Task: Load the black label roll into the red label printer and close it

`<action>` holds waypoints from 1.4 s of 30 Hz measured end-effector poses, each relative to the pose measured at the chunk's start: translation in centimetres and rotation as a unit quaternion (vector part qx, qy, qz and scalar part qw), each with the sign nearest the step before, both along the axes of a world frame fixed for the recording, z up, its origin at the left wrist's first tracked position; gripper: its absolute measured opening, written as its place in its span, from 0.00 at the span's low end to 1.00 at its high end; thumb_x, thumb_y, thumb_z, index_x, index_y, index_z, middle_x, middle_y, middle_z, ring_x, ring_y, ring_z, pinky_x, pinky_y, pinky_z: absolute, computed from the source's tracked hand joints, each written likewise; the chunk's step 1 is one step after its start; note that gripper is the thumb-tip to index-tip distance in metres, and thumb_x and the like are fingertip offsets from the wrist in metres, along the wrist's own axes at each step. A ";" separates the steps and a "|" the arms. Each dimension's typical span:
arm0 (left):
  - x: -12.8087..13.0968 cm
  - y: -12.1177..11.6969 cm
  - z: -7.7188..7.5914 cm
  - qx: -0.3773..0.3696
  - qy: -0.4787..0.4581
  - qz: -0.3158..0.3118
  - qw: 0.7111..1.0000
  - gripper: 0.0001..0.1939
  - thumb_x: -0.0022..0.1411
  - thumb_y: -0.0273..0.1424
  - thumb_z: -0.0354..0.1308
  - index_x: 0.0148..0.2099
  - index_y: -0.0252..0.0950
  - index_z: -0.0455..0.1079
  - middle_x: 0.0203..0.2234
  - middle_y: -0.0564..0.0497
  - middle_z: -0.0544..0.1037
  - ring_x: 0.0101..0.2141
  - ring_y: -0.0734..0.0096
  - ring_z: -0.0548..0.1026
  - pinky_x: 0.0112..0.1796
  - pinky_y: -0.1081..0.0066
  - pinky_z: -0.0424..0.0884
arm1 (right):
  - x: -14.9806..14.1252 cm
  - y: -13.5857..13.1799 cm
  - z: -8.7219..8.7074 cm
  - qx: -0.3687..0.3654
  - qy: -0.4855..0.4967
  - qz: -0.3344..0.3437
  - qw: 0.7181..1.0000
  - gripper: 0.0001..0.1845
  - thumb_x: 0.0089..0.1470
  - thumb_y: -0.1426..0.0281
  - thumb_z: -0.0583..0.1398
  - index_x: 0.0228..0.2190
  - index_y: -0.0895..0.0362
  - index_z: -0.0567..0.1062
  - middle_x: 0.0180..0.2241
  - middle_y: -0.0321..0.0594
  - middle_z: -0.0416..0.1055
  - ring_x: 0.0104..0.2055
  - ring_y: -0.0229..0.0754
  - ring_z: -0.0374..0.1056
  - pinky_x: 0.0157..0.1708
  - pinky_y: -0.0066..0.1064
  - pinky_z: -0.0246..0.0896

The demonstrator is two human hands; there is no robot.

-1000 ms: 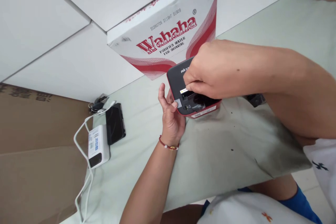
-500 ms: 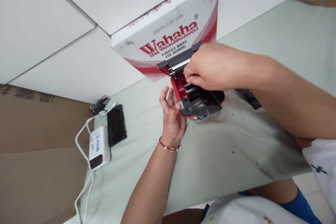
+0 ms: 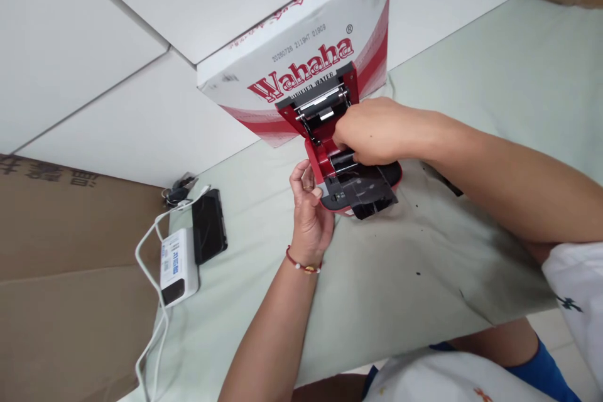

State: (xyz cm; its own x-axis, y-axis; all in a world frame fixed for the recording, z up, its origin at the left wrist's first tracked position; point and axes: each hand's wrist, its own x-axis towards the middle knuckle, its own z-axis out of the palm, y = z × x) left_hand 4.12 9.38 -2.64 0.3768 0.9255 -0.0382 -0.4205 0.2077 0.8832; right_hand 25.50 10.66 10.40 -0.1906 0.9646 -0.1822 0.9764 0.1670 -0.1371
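A small red and black machine (image 3: 319, 162) with a roller stands on the cloth, its hinged lid (image 3: 315, 102) raised to show a metal roller on the underside. Dark shiny film (image 3: 370, 188) lies over its front and hangs past the edge. My left hand (image 3: 311, 207) grips the machine's left side, thumb on the front corner and fingers behind. Over the opened body is my right hand (image 3: 372, 129), its fingers curled down by the dark roll (image 3: 342, 160). The fingertips are hidden, so what they pinch cannot be seen.
Behind the machine a white and red Wahaha carton (image 3: 301, 44) leans against the white wall panels. Left on the pale green cloth (image 3: 254, 276) are a black phone (image 3: 210, 226), a white power bank (image 3: 179, 267) with a cable, and keys (image 3: 178, 191). A brown carton (image 3: 70, 276) borders the left side.
My right hand has moved down from the raised lid to the roll, uncovering the lid's roller. The lid appears tilted further back. My left hand keeps its hold.
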 end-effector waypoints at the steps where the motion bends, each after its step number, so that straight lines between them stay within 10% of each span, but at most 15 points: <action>1: 0.0 0.0 0.0 0.001 0.002 -0.002 1.000 0.31 0.60 0.44 0.82 0.63 0.58 0.76 0.67 0.55 0.76 0.66 0.62 0.74 0.65 0.64 0.76 | 0.0 -0.1 0.4 -0.015 -0.015 0.001 1.000 0.16 0.57 0.77 0.66 0.46 0.56 0.88 0.41 0.49 0.84 0.45 0.53 0.78 0.40 0.38 0.60; 7: 0.0 0.1 -0.4 0.018 0.011 -0.002 1.000 0.31 0.62 0.47 0.80 0.63 0.58 0.75 0.67 0.54 0.76 0.69 0.59 0.72 0.67 0.61 0.75 | 1.4 -1.2 3.7 -0.017 0.029 0.005 0.999 0.11 0.61 0.73 0.69 0.45 0.54 0.89 0.39 0.40 0.84 0.39 0.45 0.75 0.39 0.37 0.58; 13: 0.0 0.2 -0.6 0.013 0.001 0.009 1.000 0.33 0.58 0.46 0.84 0.62 0.56 0.77 0.67 0.54 0.76 0.69 0.59 0.72 0.68 0.61 0.74 | 8.7 -2.5 6.2 0.033 0.031 -0.091 0.995 0.18 0.56 0.73 0.78 0.48 0.50 0.91 0.34 0.33 0.83 0.41 0.41 0.74 0.50 0.37 0.62; 24: -0.1 0.3 -0.7 0.028 0.006 0.009 1.000 0.30 0.60 0.47 0.82 0.61 0.55 0.77 0.64 0.53 0.77 0.67 0.60 0.74 0.68 0.62 0.75 | 9.1 3.0 -1.7 -0.233 -0.021 -0.073 0.969 0.25 0.60 0.75 0.72 0.59 0.61 0.87 0.47 0.42 0.85 0.50 0.46 0.79 0.54 0.37 0.64; 32: 0.1 0.2 -0.5 0.022 0.005 0.000 1.000 0.30 0.61 0.47 0.81 0.61 0.56 0.77 0.65 0.54 0.76 0.68 0.61 0.73 0.69 0.61 0.73 | 15.3 2.9 -3.7 -0.253 -0.050 -0.103 0.961 0.21 0.52 0.71 0.76 0.49 0.57 0.91 0.46 0.43 0.86 0.46 0.48 0.77 0.48 0.38 0.65; 42: 0.1 0.2 -0.5 0.029 0.005 -0.005 1.000 0.29 0.62 0.48 0.81 0.61 0.56 0.76 0.65 0.54 0.76 0.66 0.61 0.74 0.66 0.62 0.74 | 13.6 2.3 -4.3 -0.349 0.003 -0.067 0.935 0.19 0.51 0.71 0.78 0.46 0.59 0.92 0.40 0.39 0.84 0.46 0.45 0.76 0.52 0.37 0.64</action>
State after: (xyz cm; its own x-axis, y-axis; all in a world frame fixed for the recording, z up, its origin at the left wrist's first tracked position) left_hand 4.19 9.57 -3.19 0.3862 0.9224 0.0111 -0.4095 0.1607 0.8980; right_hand 39.09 12.97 6.06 -0.0793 0.6267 -0.7752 0.9809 -0.0896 -0.1728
